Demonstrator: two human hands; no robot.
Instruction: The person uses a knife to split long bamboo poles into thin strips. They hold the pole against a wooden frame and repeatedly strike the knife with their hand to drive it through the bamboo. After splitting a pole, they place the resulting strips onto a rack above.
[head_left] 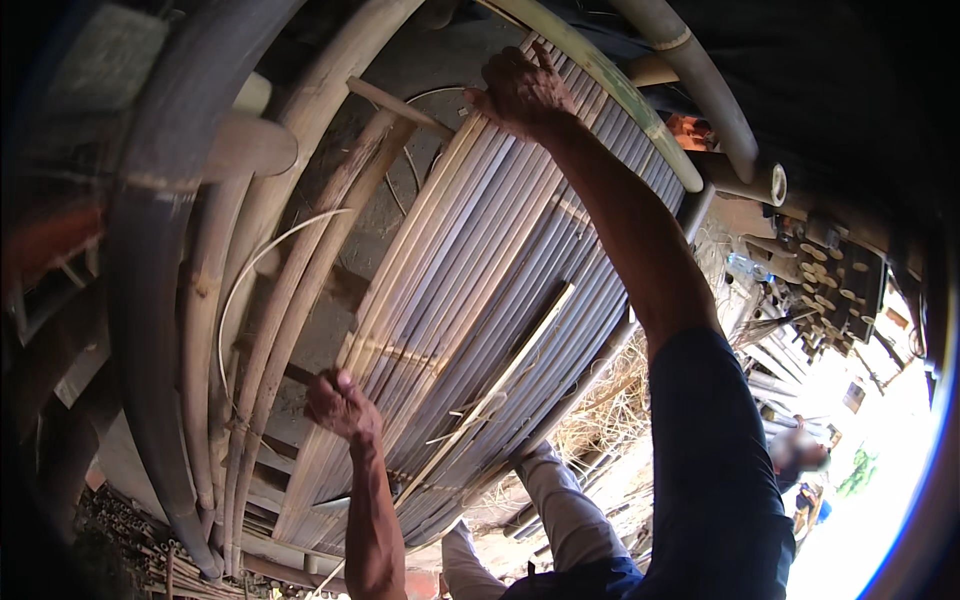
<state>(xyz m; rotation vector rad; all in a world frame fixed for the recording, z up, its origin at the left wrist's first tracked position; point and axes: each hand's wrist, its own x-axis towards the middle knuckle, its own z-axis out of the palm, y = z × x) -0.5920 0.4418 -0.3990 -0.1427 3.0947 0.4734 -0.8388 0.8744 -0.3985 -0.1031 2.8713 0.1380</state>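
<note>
A seat-like panel of long, thin bamboo slats (pixel 450 270) lies side by side in front of me, sloping from upper right to lower left. My left hand (pixel 343 407) is closed at the panel's left edge, thumb on top, around the outermost slat. At the far end of the slats, my right hand (pixel 525 92) lies over them, thumb and fingers apart; some fingertips are hard to make out. A loose pale split strip (pixel 490 385) rests across the panel, with thin shavings beside it. Low on the panel, a blade-like tool (pixel 333 503) shows partly behind my left forearm.
Thick bamboo poles (pixel 160 300) form a curved frame at left. A greenish bent pole (pixel 610 80) crosses the far end. Straw-like shavings (pixel 600 400) cover the ground at right. Stacked cut bamboo (pixel 825 285) and a plastic bottle (pixel 748 268) lie beyond; another person (pixel 797 455) is at far right.
</note>
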